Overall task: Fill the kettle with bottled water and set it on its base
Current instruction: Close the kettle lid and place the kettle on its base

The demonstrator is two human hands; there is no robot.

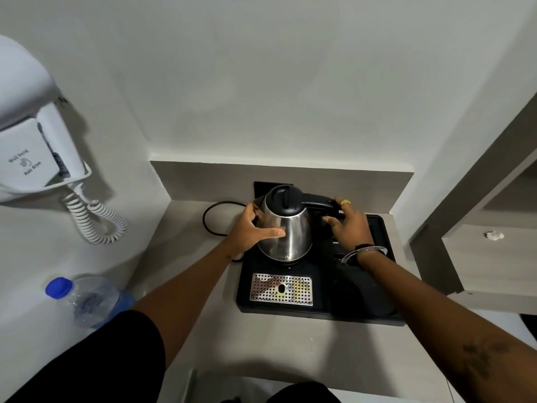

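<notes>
A steel kettle [290,231] with a black lid, shut, and a black handle stands at the back left of a black tray [363,312]; its base is hidden beneath it. My left hand [250,231] cups the kettle's left side, thumb across the steel front. My right hand [348,225] wraps the black handle on the right. A clear water bottle [90,301] with a blue cap on stands on the counter at the near left, partly behind my left arm.
A perforated metal drip grid [282,289] sits in the tray's front left. A black power cord [212,216] loops on the counter left of the kettle. A white wall hair dryer [32,135] with a coiled cord hangs at left. Shelves [479,257] stand at right.
</notes>
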